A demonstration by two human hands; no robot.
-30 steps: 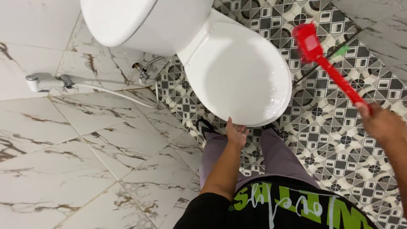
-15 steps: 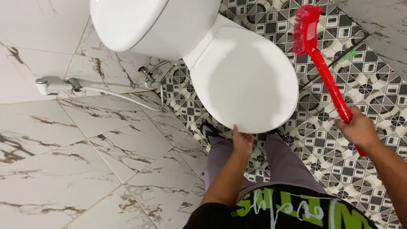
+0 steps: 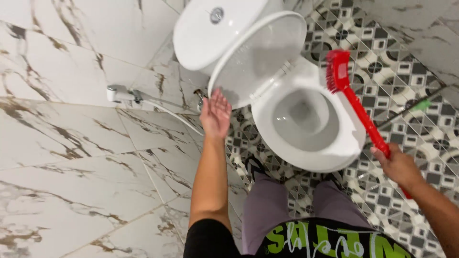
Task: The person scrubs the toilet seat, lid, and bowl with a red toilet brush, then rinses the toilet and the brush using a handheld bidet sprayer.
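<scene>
white toilet (image 3: 306,119) against the marbled wall, lid (image 3: 258,57) raised and tilted back toward the tank, bowl uncovered. left hand (image 3: 216,113) open, fingers spread, palm at the lid's lower edge, forearm stretched straight forward. right hand (image 3: 398,165) closed around the handle of a red brush (image 3: 356,107), bristle head up over the bowl's far rim, arm angled in from the right.

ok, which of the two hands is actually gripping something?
The right hand: it is closed around the handle of the red brush, bristle head over the toilet bowl. The left hand is open, fingers spread, by the raised lid.
</scene>
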